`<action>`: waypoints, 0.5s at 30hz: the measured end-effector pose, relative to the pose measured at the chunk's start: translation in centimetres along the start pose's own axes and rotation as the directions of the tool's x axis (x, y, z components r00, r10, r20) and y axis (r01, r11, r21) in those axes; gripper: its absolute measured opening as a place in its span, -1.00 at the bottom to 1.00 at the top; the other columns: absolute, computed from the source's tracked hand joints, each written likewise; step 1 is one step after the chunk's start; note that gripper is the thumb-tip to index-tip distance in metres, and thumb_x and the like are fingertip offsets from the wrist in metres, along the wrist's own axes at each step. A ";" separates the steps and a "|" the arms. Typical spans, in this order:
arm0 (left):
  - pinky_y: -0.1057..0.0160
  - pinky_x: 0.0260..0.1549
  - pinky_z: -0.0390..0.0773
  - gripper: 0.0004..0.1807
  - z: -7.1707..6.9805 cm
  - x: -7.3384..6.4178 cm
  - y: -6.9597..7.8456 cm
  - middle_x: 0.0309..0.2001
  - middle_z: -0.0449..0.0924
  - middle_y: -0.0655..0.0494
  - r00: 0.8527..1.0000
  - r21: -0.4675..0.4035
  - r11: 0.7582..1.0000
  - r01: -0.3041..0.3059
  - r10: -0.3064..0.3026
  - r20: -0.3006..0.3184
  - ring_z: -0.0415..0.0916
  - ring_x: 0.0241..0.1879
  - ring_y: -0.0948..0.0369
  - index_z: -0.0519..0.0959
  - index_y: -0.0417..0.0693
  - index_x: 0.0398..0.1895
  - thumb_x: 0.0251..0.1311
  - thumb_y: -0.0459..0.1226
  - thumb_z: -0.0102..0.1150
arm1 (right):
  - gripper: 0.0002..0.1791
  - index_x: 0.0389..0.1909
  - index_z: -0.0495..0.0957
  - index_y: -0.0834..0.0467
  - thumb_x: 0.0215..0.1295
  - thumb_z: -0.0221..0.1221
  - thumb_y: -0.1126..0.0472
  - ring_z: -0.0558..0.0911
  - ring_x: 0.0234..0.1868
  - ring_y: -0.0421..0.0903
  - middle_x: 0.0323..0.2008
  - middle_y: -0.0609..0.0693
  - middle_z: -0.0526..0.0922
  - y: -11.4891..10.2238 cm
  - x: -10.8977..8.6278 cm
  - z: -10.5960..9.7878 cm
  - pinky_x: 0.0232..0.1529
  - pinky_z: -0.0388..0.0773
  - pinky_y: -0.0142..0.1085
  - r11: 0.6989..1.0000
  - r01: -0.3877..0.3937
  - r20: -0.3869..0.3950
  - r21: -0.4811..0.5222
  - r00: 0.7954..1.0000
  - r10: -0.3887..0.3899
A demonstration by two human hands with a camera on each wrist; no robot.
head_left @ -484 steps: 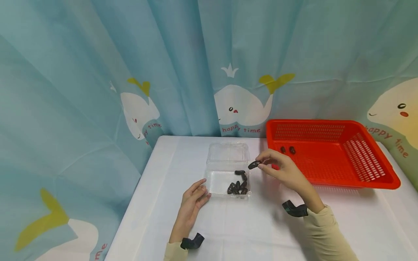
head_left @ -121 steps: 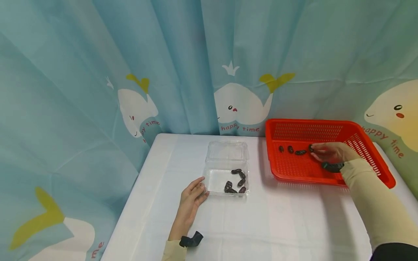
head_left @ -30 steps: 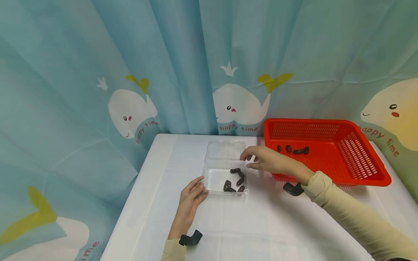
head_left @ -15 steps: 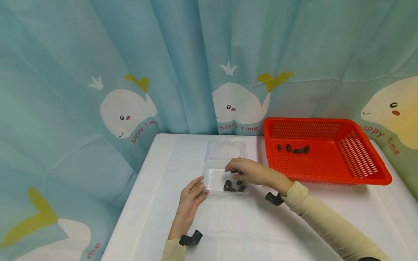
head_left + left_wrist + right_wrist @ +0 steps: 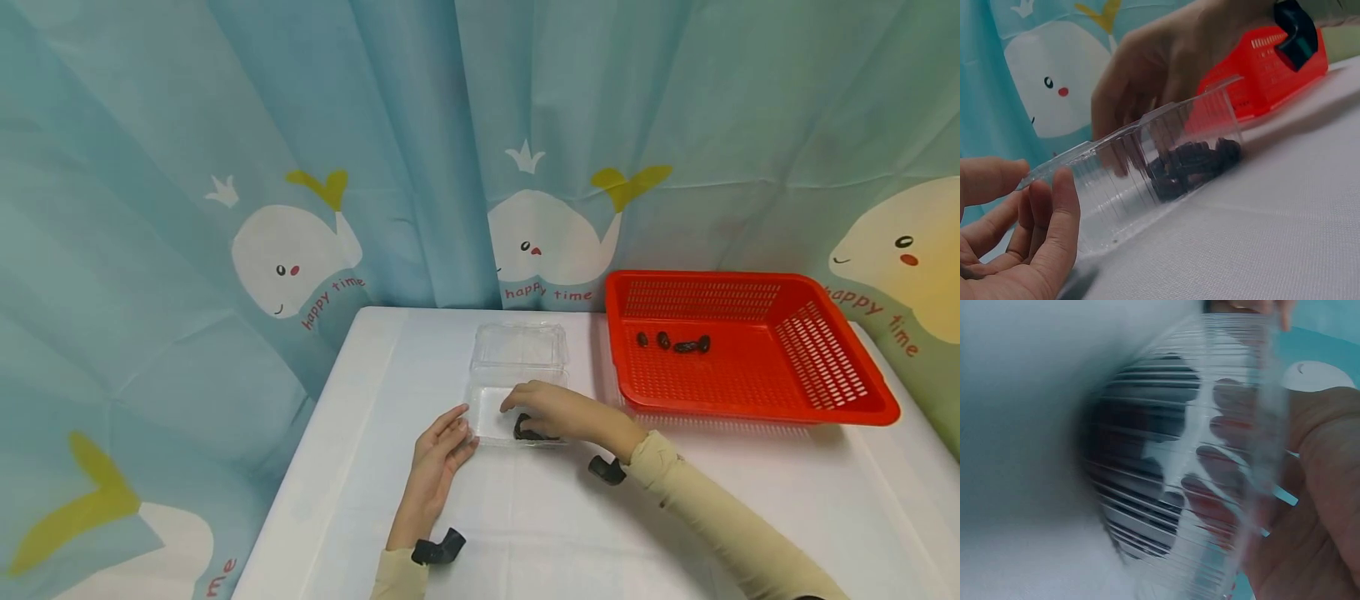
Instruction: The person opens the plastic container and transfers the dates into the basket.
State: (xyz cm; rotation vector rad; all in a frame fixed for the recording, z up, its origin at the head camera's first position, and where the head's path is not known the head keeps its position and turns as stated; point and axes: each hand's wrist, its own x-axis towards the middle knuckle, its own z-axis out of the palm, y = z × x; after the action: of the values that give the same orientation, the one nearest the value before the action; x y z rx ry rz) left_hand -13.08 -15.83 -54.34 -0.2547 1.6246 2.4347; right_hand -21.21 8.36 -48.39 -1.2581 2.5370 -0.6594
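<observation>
My left hand [image 5: 437,454] pinches the left rim of a clear plastic clamshell box [image 5: 489,408], whose lid lies folded back behind it. In the left wrist view, thumb and fingers meet at the corner of the box wall [image 5: 1100,215]. My right hand [image 5: 566,414] reaches down into the box, fingers apart and loosely bent, over several dark wrinkled dates [image 5: 522,427]. Through the ribbed wall in the right wrist view, its fingertips [image 5: 1213,500] show close beside the dates [image 5: 1141,444]. The hand hides part of the dates in the head view.
A red slotted plastic basket [image 5: 750,400] stands at the right, with several dates [image 5: 685,347] in a row near its left end. A white cloth covers the table [image 5: 540,533]. A blue whale-print curtain [image 5: 420,167] hangs behind and at the left.
My right hand released a date at the row's end in the basket, came back left and lowered into the box, then shifted nearer the front. The row has grown. The left hand stays put.
</observation>
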 end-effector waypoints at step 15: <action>0.33 0.07 0.70 -0.45 0.0 -0.1 0.1 -0.07 0.46 0.15 1.000 0.005 1.000 -0.010 0.010 0.009 0.51 -0.09 0.31 0.32 -0.31 0.50 0.52 -0.33 0.12 | -0.69 0.12 0.71 0.06 0.39 0.34 0.28 0.67 0.16 -0.04 0.07 -0.08 0.76 0.4 0.2 0.4 0.30 0.62 -0.09 0.999 0.041 0.095 -0.020 0.995 -0.039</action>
State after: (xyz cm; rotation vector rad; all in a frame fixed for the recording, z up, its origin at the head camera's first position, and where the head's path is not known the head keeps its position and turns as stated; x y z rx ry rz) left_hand -13.05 -15.90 -54.24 -0.2343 1.6314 2.4358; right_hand -21.47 8.27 -48.98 -1.3185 2.4547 -0.5681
